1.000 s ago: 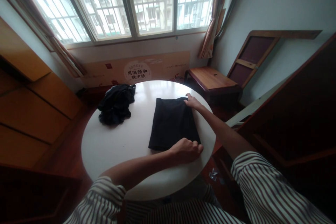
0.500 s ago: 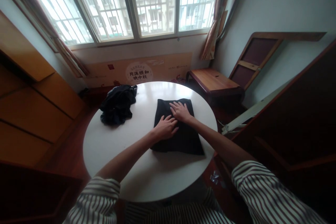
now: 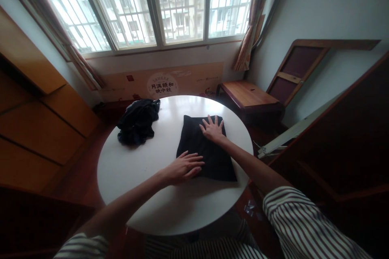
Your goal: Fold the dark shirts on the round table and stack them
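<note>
A black folded garment [image 3: 209, 158] lies flat on the right half of a round white table [image 3: 127, 186]; its exact kind I cannot make out. My left hand [image 3: 184, 166] rests on its near left corner with the fingers stretched out. Near the far right edge, my right hand [image 3: 212, 129] lies palm down on the cloth, fingers spread. Neither hand grips anything. A crumpled heap of dark clothing [image 3: 138, 121] sits at the table's far left, apart from both hands.
Behind the table's right side stands a low wooden table [image 3: 247, 93]. A dark wooden panel [image 3: 340, 141] slants along the right. Orange-brown cabinets [image 3: 33, 129] line the left, and a barred window [image 3: 179, 4] with curtains spans the back.
My left hand has slid toward me and left to the garment's near corner. My right hand has shifted slightly right, its fingers more spread. The hands are now farther apart.
</note>
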